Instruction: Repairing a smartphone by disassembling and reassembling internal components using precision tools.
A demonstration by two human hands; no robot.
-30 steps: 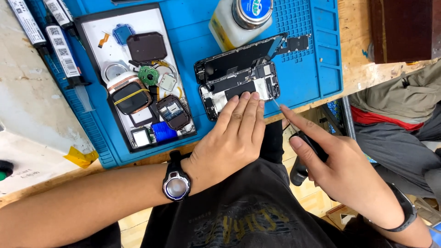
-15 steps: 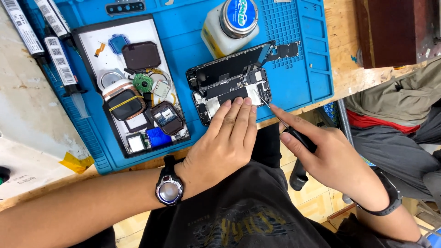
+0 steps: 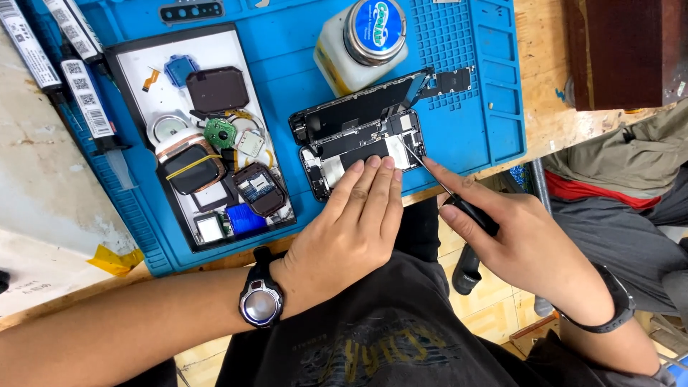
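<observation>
At the counter's near edge, the left hand [image 3: 351, 229] lies flat, fingers pressed together, on an opened phone [image 3: 358, 143] atop a blue mat [image 3: 287, 64], while the right hand [image 3: 523, 236] pinches a screwdriver [image 3: 459, 201] to its circuitry. The tip could slip and gouge the exposed board; the screen is hinged open, still tethered.

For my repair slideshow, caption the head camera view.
Left hand steadies an opened phone on a blue mat while the right hand probes it with a screwdriver.
</observation>
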